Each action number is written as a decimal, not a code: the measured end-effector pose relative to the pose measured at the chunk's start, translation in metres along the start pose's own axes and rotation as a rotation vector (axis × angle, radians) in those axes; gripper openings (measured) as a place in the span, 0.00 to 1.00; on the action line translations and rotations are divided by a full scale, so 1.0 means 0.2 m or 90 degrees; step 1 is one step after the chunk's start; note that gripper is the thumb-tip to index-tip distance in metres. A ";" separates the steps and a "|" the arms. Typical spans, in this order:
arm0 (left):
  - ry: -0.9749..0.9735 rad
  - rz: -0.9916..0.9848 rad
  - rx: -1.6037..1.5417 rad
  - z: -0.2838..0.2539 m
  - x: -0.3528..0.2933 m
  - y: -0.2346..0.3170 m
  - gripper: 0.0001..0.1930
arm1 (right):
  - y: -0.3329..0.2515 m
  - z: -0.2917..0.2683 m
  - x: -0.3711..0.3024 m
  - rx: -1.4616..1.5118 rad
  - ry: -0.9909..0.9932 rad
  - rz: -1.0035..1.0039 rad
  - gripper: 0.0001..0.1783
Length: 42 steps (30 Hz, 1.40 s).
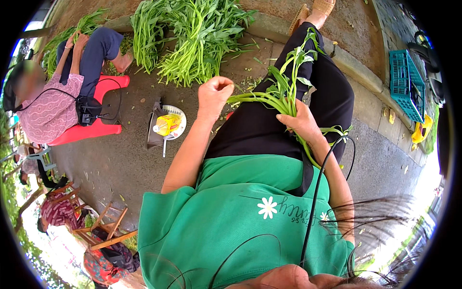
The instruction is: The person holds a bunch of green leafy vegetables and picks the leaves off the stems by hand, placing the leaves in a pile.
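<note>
My right hand (pixel 302 120) is closed round a small bunch of water spinach (pixel 284 94), held over my lap. Its pale green stems reach left, while the leafy tops spread up along my dark trousers. Close to the left ends of those stems is my left hand (pixel 215 96), thumb and fingers curled into a pinch. Whatever may be between its fingertips is too small to make out. Ahead on the ground lies a big heap of water spinach (pixel 197 41), its stems pointing toward me.
A yellow bottle (pixel 168 124) rests on a round white dish (pixel 180 117) at left. Another person (pixel 53 108) sits on a red plastic stool (pixel 107 86), handling greens. A teal crate (pixel 405 84) stands on the right, beyond the kerb (pixel 356 62). Wooden chairs (pixel 108 226) are lower left.
</note>
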<state>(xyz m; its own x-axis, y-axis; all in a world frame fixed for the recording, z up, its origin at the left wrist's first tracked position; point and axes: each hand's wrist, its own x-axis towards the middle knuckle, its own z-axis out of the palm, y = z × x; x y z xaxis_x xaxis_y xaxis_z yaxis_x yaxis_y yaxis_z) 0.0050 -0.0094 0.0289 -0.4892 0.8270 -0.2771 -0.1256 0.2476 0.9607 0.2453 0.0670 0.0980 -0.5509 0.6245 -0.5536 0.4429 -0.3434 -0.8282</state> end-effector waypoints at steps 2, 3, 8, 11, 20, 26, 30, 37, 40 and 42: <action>0.036 -0.003 0.018 -0.08 -0.04 -0.05 0.04 | 0.01 0.00 0.00 0.008 0.000 -0.003 0.19; 0.042 -0.011 0.068 -0.12 -0.05 -0.09 0.04 | 0.01 0.00 0.00 0.013 0.000 -0.004 0.19; 0.046 0.059 0.394 -0.26 -0.13 -0.39 0.08 | 0.02 0.00 0.01 -0.006 0.005 0.002 0.22; 0.013 0.062 0.492 -0.26 -0.16 -0.45 0.08 | 0.01 0.01 0.00 -0.020 0.021 0.002 0.23; -0.041 -0.045 0.566 -0.25 -0.16 -0.33 0.07 | 0.01 0.01 0.00 -0.033 0.012 0.021 0.26; 0.013 0.165 0.243 -0.09 -0.12 0.00 0.06 | 0.02 0.00 0.01 -0.036 0.009 0.012 0.26; -0.145 0.215 0.243 0.08 -0.07 0.19 0.07 | 0.01 0.00 0.01 -0.041 0.011 0.013 0.25; -0.278 0.215 0.395 0.26 -0.01 0.22 0.10 | 0.00 0.01 0.00 -0.012 0.007 0.002 0.21; -0.244 0.230 0.374 0.27 0.00 0.20 0.09 | 0.00 0.00 0.00 0.000 0.001 0.001 0.20; -0.248 0.177 0.304 0.26 0.01 0.20 0.08 | 0.01 0.00 0.00 0.009 0.001 -0.004 0.19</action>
<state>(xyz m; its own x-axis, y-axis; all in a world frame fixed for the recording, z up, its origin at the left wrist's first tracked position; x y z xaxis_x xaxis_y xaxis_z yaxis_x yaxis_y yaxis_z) 0.0442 0.0276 0.0660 -0.0895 0.9916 -0.0931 0.3989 0.1213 0.9089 0.2462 0.0665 0.0954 -0.5526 0.6277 -0.5483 0.4291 -0.3497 -0.8328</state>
